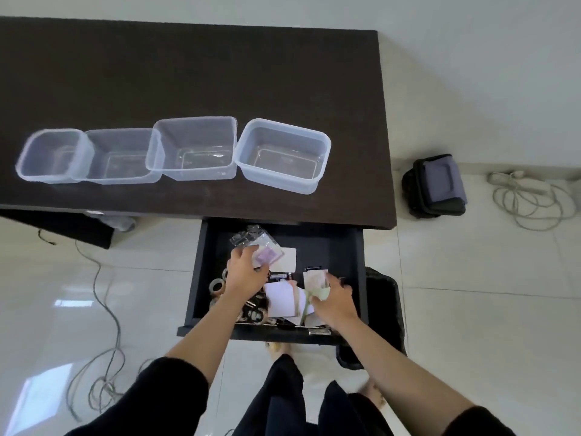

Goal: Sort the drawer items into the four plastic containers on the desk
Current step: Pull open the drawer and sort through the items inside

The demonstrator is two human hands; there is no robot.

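Desk surface of dark brown wood (188, 73) carries 4 clear rectangular plastic containers (191, 147) in a row, all bare inside. Below its front edge the black pull-out drawer (355, 265) stands open, cluttered with white cards, tape rolls (217, 286) and small metal bits. The left hand (246, 272) pinches a clear plastic packet with a purple insert (265, 256) at the drawer's back. The right hand (333, 298) grips folded pale green and white papers (316, 283).

A purple packet (265, 257) was pinched by the left hand (246, 272) and folded papers (316, 286) were gripped by the right hand (334, 302), both inside the open drawer (201, 278).
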